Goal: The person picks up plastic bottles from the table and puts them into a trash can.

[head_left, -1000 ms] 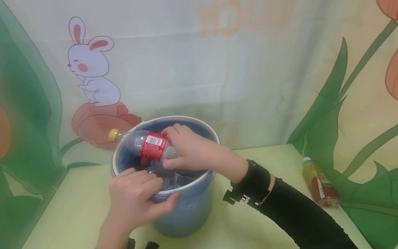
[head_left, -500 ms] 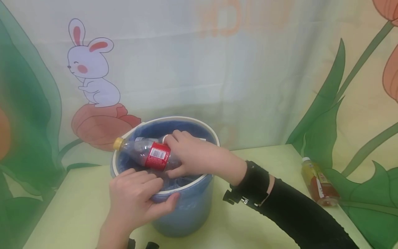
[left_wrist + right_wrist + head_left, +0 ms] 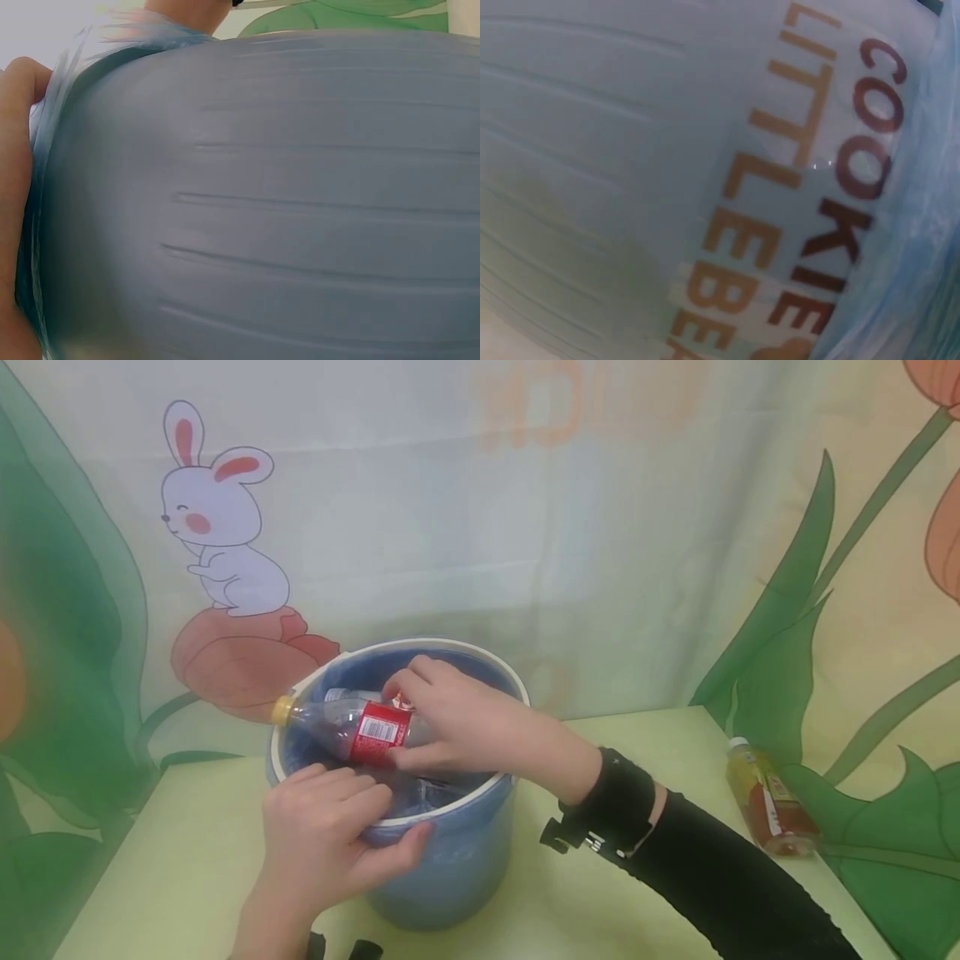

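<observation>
A blue bin (image 3: 450,877) with a pale rim and a clear plastic liner stands on the table. My left hand (image 3: 330,831) grips its near left rim, fingers over the edge and thumb along the outside. In the bin's mouth lies a clear plastic bottle (image 3: 337,727) with a red label and a yellow cap, tilted so the cap rests at the left rim. My right hand (image 3: 457,718) holds its right end, thumb on the near side of the label. Another clear bottle (image 3: 335,695) shows partly behind it. In the right wrist view, the bin's printed side (image 3: 727,195) fills most of the picture.
A yellow-brown bottle (image 3: 772,802) with a white cap lies on the pale green table (image 3: 637,902) at the right edge. A printed cloth backdrop (image 3: 615,543) hangs close behind the bin.
The red-labelled bottle has shifted slightly right and down into the bin. My right hand dipped with it, then rose a little, its thumb now over the label. The left hand has stayed put.
</observation>
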The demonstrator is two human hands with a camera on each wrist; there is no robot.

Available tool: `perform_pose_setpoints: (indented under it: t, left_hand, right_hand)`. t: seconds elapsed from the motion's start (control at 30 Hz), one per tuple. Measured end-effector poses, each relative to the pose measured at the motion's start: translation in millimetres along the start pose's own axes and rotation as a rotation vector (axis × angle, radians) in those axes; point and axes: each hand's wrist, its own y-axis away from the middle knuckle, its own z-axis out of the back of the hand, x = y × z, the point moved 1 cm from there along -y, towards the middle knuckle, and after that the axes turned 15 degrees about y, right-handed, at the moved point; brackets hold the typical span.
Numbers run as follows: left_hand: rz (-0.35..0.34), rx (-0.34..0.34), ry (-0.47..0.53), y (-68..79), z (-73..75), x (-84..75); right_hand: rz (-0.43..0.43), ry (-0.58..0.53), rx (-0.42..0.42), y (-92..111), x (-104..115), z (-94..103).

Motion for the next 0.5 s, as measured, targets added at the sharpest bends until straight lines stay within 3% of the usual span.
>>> perform_pose_setpoints:
  t: [0.2,0.5]
  left_hand:
    - [0.017,0.030,-0.001,1.1,4.4,-0.1]
    - [0.007,0.039,-0.009,3.5,17.8,7.3]
  right_hand:
    - [-0.015,-0.041,0.057,-1,0,-1.6]
    - [-0.033,-0.028,0.071,-2,0,-0.9]
